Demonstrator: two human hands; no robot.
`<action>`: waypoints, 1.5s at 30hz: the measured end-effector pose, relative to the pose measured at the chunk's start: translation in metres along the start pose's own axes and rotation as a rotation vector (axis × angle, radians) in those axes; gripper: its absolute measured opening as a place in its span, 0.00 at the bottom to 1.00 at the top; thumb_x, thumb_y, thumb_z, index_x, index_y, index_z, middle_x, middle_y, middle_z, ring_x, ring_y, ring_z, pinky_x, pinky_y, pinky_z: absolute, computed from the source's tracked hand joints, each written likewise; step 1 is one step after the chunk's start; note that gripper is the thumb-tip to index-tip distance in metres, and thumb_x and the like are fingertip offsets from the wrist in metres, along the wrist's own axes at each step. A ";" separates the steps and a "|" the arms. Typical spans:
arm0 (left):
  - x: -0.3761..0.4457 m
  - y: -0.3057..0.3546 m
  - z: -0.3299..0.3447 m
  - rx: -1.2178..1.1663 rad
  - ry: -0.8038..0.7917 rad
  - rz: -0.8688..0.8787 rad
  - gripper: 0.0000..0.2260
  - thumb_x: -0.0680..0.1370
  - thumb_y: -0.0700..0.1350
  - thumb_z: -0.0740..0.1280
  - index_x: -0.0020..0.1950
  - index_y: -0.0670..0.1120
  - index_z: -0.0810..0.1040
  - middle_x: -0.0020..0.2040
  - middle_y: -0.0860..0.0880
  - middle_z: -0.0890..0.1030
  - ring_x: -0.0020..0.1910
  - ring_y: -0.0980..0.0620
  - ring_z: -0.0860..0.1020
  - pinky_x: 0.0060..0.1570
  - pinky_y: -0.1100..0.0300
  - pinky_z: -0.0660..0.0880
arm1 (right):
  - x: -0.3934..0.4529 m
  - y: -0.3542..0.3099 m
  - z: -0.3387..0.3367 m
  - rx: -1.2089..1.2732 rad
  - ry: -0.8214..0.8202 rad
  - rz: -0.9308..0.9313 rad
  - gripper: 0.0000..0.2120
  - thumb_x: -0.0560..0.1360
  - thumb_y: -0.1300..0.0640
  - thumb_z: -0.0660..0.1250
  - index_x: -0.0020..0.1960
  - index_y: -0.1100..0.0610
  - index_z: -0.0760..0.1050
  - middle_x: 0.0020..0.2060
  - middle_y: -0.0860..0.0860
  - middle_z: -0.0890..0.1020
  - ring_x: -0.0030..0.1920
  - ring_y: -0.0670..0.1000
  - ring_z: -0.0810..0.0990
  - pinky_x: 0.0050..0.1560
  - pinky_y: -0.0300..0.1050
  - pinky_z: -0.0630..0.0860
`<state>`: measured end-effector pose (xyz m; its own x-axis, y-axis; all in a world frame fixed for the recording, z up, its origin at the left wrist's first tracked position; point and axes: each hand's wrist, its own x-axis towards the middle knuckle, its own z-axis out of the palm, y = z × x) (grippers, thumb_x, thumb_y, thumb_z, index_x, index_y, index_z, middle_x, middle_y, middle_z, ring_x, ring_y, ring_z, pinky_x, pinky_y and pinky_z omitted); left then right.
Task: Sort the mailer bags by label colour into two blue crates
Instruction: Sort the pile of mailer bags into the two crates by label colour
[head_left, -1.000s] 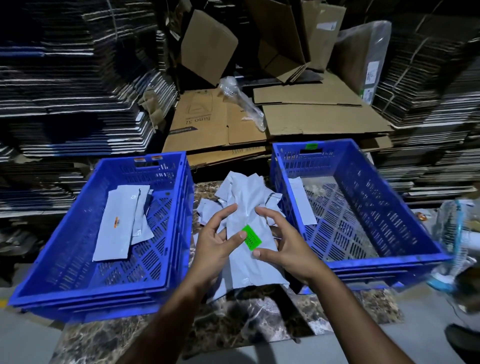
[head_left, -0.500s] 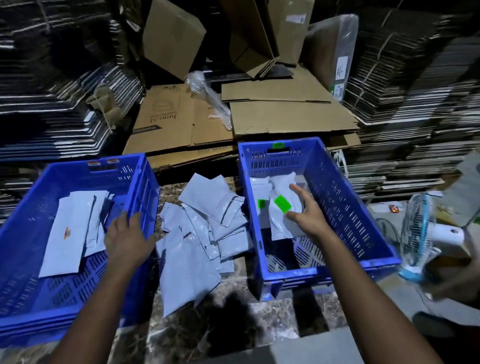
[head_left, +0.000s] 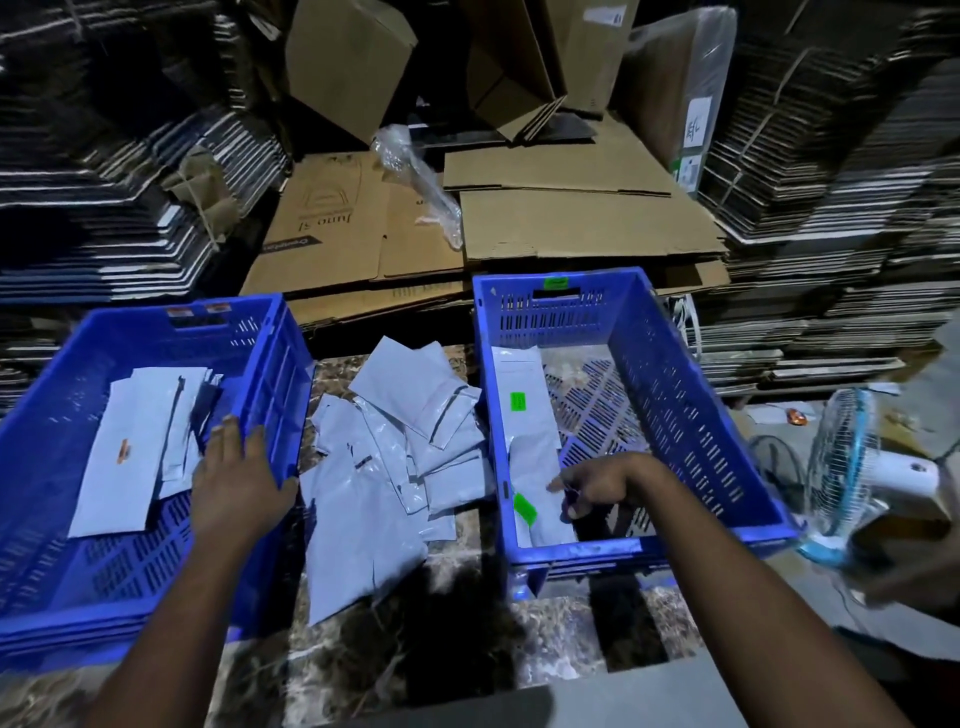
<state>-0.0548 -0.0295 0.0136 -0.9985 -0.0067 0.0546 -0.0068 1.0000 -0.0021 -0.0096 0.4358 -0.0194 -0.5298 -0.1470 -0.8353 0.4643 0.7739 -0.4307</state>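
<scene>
Between two blue crates (head_left: 691, 415) lies one mailer pile (head_left: 384, 467); both hands (head_left: 236, 483) relaxed, empty.

Both forearms are bare from the bottom edge of the picture up to the wrists, with no sleeve or cuff showing. The left hand (head_left: 239, 483) and right hand (head_left: 602, 480) are ungloved. No ring, watch or band shows on either hand or wrist.
</scene>
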 end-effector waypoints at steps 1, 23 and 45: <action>0.000 -0.001 0.001 0.016 0.004 0.006 0.39 0.72 0.56 0.73 0.76 0.40 0.62 0.78 0.36 0.56 0.76 0.36 0.55 0.70 0.40 0.62 | -0.004 -0.005 -0.002 -0.046 -0.005 0.040 0.23 0.70 0.55 0.74 0.64 0.51 0.77 0.67 0.55 0.74 0.63 0.62 0.76 0.49 0.61 0.81; -0.002 -0.003 0.002 0.029 -0.048 0.038 0.45 0.70 0.63 0.72 0.79 0.44 0.59 0.80 0.41 0.48 0.79 0.42 0.47 0.75 0.45 0.53 | 0.100 -0.051 -0.043 0.090 0.557 -0.075 0.04 0.75 0.55 0.69 0.41 0.51 0.77 0.45 0.53 0.82 0.48 0.55 0.80 0.51 0.47 0.77; -0.004 0.000 0.000 0.080 -0.002 0.033 0.45 0.70 0.68 0.65 0.79 0.45 0.57 0.80 0.40 0.46 0.79 0.42 0.45 0.76 0.47 0.50 | -0.028 0.026 -0.017 0.156 0.297 0.068 0.03 0.72 0.65 0.73 0.44 0.59 0.84 0.30 0.54 0.80 0.28 0.52 0.76 0.31 0.45 0.77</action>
<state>-0.0511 -0.0295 0.0139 -0.9983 0.0265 0.0511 0.0222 0.9963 -0.0835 0.0055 0.4702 -0.0010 -0.6666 0.1054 -0.7380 0.5968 0.6686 -0.4436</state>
